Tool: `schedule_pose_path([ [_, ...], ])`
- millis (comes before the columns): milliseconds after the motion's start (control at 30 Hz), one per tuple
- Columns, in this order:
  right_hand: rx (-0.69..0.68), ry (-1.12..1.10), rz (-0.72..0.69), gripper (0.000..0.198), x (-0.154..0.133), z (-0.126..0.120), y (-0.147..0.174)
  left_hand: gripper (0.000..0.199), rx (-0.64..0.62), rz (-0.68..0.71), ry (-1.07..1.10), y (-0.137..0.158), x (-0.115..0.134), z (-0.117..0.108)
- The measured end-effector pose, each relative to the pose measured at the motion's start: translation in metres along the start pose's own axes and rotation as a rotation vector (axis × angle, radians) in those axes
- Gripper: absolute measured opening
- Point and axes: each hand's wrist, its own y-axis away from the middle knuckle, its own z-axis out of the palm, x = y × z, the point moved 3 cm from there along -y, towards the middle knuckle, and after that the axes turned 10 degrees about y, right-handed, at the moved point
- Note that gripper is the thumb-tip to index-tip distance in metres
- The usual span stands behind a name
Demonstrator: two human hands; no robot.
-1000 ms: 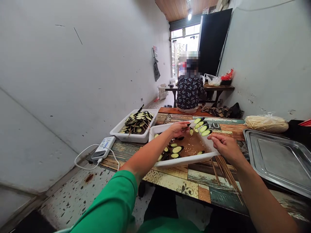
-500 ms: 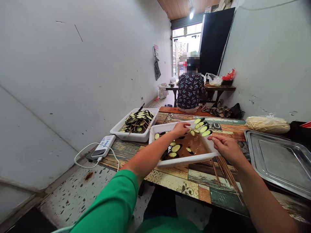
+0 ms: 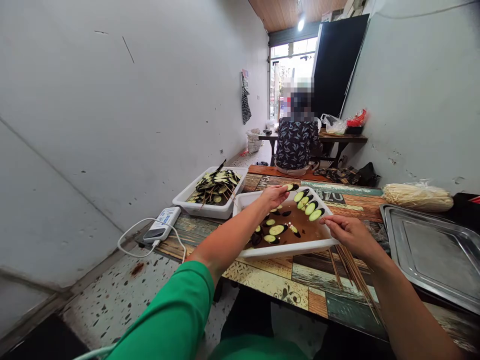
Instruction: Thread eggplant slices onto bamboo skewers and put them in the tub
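My right hand (image 3: 347, 232) is closed on the end of a bamboo skewer. Several oval eggplant slices (image 3: 305, 206), pale green with dark skin, are threaded along it above the far right of a white tub (image 3: 288, 249). Between the fingertips of my left hand (image 3: 275, 196) is a single eggplant slice (image 3: 291, 187), close to the skewer's far end. Brownish water fills the tub, and more loose slices (image 3: 276, 230) float in it. Loose bamboo skewers (image 3: 350, 267) lie on the table under the tub's right end.
A second white tub (image 3: 202, 210) heaped with skewered eggplant stands at the left. Beside it is a white scale-like device (image 3: 161, 227) with a phone and cable. Metal trays (image 3: 431, 250) and bagged enoki-like mushrooms (image 3: 416, 196) are at the right. A person (image 3: 297, 142) sits ahead.
My left hand has risen from the tub's water with a slice, up to the skewer's far end. My right hand still grips the skewer, now slightly lower. The view has shifted a little.
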Motion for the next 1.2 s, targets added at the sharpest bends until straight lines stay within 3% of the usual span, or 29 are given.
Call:
schedule_pose_path([
  [300,0.023,0.041,0.001,0.038,-0.003,-0.002,0.001,0.017,0.055,0.009,0.028,0.008,-0.001,0.006],
  [700,0.007,0.048,0.014,0.041,0.002,0.001,0.000,0.009,-0.038,-0.033,0.035,0.009,-0.002,0.008],
  [1033,0.002,0.043,0.030,0.041,0.008,0.004,0.002,0.016,-0.076,-0.032,-0.055,0.019,-0.004,0.017],
  [1200,0.051,0.039,0.011,0.039,0.009,0.004,0.001,0.021,-0.211,-0.075,-0.159,0.018,-0.005,0.016],
])
